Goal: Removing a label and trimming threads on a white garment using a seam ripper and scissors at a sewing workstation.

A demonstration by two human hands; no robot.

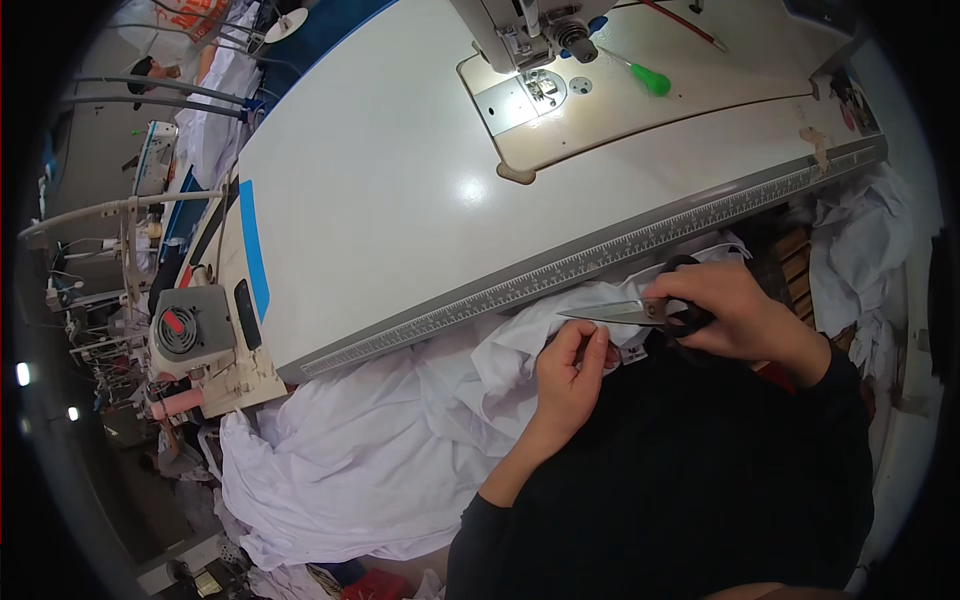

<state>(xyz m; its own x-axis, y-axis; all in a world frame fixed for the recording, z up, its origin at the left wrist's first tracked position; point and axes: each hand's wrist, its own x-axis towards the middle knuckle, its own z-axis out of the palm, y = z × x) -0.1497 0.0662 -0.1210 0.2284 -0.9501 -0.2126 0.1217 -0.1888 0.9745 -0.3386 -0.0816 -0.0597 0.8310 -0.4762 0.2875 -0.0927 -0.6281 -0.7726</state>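
My right hand (731, 311) holds a pair of scissors (619, 310) with black handles, its blades pointing left. Just below the blade tips, my left hand (574, 367) pinches a bit of white fabric (525, 345) between thumb and fingertips. A small white label (634, 352) with writing shows beside those fingers. The rest of the white cloth lies over my lap, below the table edge, and spreads to the left. What exactly lies between the left fingertips is too small to tell.
A white sewing table (375, 187) with a ruler strip (585, 266) along its front edge stands before me. On it are a sewing machine (525, 37), a green-handled awl (649, 80) and a red pen-like tool (686, 24). More white cloth (862, 240) hangs at the right. Another person (154, 71) is at the far left.
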